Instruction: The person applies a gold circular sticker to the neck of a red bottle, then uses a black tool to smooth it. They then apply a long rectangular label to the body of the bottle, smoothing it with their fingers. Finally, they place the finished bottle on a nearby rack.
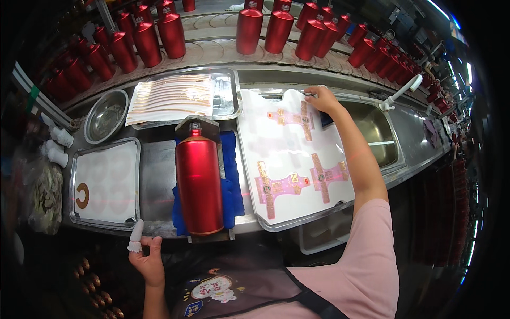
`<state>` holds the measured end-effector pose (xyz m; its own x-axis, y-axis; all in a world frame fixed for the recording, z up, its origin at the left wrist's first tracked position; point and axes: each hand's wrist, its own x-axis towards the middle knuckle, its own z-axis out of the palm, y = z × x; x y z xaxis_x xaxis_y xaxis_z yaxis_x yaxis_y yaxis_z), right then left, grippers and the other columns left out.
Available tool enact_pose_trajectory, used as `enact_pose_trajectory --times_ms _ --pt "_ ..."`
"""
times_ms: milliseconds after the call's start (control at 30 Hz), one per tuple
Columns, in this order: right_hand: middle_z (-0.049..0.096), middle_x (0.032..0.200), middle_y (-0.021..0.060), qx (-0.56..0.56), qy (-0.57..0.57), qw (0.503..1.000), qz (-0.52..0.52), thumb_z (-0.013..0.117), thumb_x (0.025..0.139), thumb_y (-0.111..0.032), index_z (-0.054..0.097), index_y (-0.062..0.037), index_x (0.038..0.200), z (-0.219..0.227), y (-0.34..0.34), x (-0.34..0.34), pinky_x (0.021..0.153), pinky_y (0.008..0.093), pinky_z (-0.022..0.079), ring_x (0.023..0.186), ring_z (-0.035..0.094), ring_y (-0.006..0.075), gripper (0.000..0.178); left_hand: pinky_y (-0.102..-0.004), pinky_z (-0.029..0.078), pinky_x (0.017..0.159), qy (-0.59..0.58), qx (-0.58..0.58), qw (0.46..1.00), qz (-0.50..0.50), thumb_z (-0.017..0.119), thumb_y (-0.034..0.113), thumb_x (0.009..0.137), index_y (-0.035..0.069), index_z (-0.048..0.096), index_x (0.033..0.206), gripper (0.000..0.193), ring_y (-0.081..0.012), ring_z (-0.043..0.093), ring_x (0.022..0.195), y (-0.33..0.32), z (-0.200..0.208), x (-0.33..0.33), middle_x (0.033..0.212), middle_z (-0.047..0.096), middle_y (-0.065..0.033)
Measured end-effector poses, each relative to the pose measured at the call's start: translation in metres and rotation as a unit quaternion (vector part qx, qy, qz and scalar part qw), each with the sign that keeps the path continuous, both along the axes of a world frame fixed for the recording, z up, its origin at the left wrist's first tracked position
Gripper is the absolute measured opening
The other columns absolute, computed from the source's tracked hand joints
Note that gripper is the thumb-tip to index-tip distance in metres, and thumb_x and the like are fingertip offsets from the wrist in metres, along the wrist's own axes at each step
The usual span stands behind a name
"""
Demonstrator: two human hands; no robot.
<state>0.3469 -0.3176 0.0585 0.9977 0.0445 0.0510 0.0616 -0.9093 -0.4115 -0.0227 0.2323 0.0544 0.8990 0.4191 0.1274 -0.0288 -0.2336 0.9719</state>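
A large glossy red bottle (198, 183) lies in a metal cradle on blue cloth (228, 199), its neck pointing away from me. My left hand (149, 260) is just below the bench's near edge, fingers apart, holding nothing; a white finger cover is on one finger. My right arm stretches over a tray lined with a white sheet (287, 196), which carries several pink-and-gold decals (281, 186). At that sheet's far edge, my right hand (323, 99) has its fingers bent together; what they pinch is too small to make out.
A tray of brown strips on white paper (172, 95) is at the back, beside a round metal bowl (106, 117). On the left tray (137, 175) lies a gold C-shaped piece (82, 195). A sink (374, 133) is at right. Red bottles (249, 29) line the conveyor behind.
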Motion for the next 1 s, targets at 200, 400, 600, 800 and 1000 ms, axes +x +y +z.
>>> enact_pose_trajectory --times_ms 200,400,600,800,1000 --pt "0.072 0.116 0.0217 -0.022 0.028 0.998 0.043 0.088 0.066 -0.034 0.075 -0.009 0.118 -0.013 -0.006 0.022 0.094 0.0409 0.053 0.109 0.068 0.0361 0.059 -0.0333 0.044 0.103 0.027 0.084 0.996 -0.01 0.069 -0.006 0.085 -0.003 0.055 0.141 0.058 -0.0146 0.062 0.102 -0.001 -0.002 0.0 0.096 0.071 -0.0052" --pt "0.076 0.093 0.013 0.106 0.005 0.994 0.006 0.084 0.069 -0.022 0.077 -0.0064 0.096 -0.014 0.004 0.032 0.08 0.0363 0.055 0.088 0.072 0.0259 0.032 -0.0325 0.047 0.099 0.028 0.054 0.998 0.002 0.065 -0.008 0.086 -0.005 0.051 0.144 0.059 -0.0125 0.062 0.094 0.001 -0.005 0.0 0.093 0.068 -0.0042" --pt "0.074 0.088 0.0136 0.128 -0.092 0.987 -0.037 0.078 0.074 -0.018 0.074 -0.0067 0.082 0.003 0.008 0.017 0.078 0.0404 0.055 0.087 0.072 0.0301 0.014 -0.0213 0.049 0.079 0.008 0.003 1.0 -0.021 0.063 -0.008 0.092 -0.006 0.049 0.144 0.053 -0.008 0.06 0.087 0.005 -0.005 0.006 0.093 0.064 -0.0016" --pt "0.074 0.075 0.0097 0.155 -0.074 0.967 -0.188 0.079 0.075 -0.017 0.074 -0.0033 0.078 0.03 -0.101 -0.026 0.068 0.0332 0.056 0.067 0.071 0.0183 0.015 -0.0206 0.046 0.078 0.035 -0.002 0.999 -0.017 0.062 -0.005 0.095 -0.005 0.048 0.146 0.053 -0.0065 0.054 0.082 0.007 -0.007 0.016 0.089 0.058 0.0008" --pt "0.071 0.071 0.0068 0.098 -0.03 0.904 -0.415 0.084 0.074 -0.012 0.072 -0.0038 0.075 -0.04 -0.215 -0.126 0.06 0.0326 0.051 0.064 0.066 0.0151 0.015 -0.0209 0.048 0.075 0.038 0.005 0.999 -0.018 0.062 -0.004 0.097 -0.004 0.05 0.146 0.051 -0.0058 0.055 0.08 0.007 -0.008 0.025 0.089 0.06 0.0006"
